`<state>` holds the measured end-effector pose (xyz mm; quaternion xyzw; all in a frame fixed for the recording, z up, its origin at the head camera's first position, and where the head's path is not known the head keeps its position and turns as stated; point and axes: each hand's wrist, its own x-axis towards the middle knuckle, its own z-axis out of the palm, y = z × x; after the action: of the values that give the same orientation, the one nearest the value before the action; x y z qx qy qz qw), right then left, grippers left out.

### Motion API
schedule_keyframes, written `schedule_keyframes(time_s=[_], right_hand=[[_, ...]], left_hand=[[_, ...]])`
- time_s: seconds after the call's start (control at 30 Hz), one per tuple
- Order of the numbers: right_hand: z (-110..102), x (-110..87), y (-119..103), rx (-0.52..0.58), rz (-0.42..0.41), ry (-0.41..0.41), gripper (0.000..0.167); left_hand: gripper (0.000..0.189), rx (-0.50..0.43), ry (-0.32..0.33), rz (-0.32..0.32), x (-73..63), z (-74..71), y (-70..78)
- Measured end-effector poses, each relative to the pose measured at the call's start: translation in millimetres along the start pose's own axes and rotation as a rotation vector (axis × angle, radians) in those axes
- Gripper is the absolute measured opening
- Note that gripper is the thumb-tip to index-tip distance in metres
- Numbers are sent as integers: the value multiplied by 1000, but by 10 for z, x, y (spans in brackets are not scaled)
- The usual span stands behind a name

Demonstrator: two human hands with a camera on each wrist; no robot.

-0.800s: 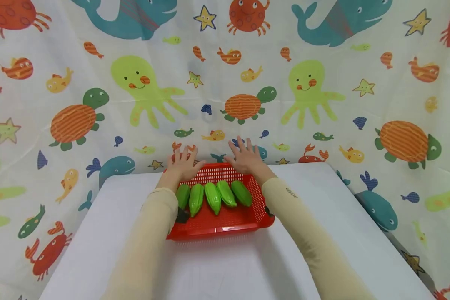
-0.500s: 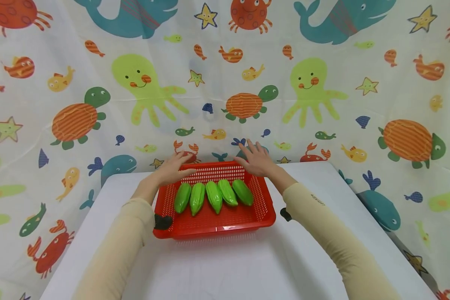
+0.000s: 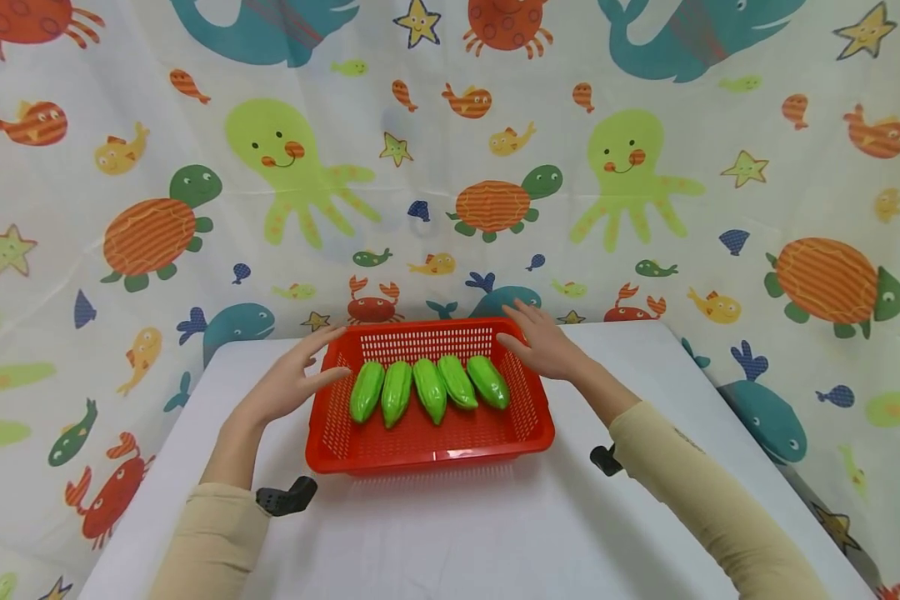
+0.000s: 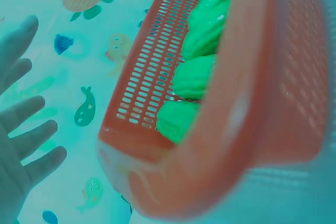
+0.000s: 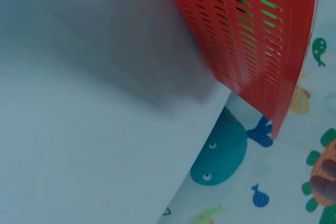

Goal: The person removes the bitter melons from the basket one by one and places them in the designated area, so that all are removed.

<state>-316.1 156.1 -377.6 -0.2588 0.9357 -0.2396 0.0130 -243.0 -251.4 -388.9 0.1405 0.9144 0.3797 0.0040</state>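
In the head view, a red plastic basket [image 3: 457, 460] holds a row of several glossy green, ridged, gourd-like pieces [image 3: 429, 390]. My left hand [image 3: 281, 387] hovers by the basket's left side, thumb and fingers spread, holding nothing. The left wrist view shows that hand [image 4: 21, 153] with its fingers apart, a little away from the basket's rim [image 4: 231, 124]. Over the right rear corner is my right hand [image 3: 543, 343], its fingers extended and nothing in them; whether it touches the rim I cannot tell. Only its fingertips [image 5: 325, 179] appear in the right wrist view.
The basket stands on a white table [image 3: 450, 542], towards its back edge. Behind and at both sides hangs a white curtain [image 3: 420, 192] printed with sea animals. Black wrist cameras [image 3: 288, 497] are strapped near both sleeves.
Both hands have moved apart from above the basket's back, the left one to the left and nearer, the right one to the right. The basket and green pieces have stayed in place.
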Motion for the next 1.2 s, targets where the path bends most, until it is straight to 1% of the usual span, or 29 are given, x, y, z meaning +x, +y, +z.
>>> schedule_keyframes(time_s=[0.13, 0.3, 0.47, 0.63, 0.77, 1.0, 1.2], right_hand=[[14, -95, -27, 56, 5, 16, 67], [71, -207, -61, 85, 19, 28, 65], [127, -289, -82, 122, 17, 45, 63], [170, -328, -88, 129, -2, 62, 62], [190, -336, -106, 151, 2, 59, 61], [230, -338, -125, 176, 27, 38, 61], [271, -335, -109, 181, 36, 28, 60]], left_hand=[[69, -29, 44, -10, -148, 57, -76], [67, -57, 60, -56, -305, 133, -168], [65, -88, 69, -87, -412, 182, -277], [62, -120, 82, -89, -474, 244, -375], [61, -149, 80, -84, -508, 318, -448], [57, -189, 89, -85, -550, 378, -505], [52, -213, 74, -74, -574, 424, -554]])
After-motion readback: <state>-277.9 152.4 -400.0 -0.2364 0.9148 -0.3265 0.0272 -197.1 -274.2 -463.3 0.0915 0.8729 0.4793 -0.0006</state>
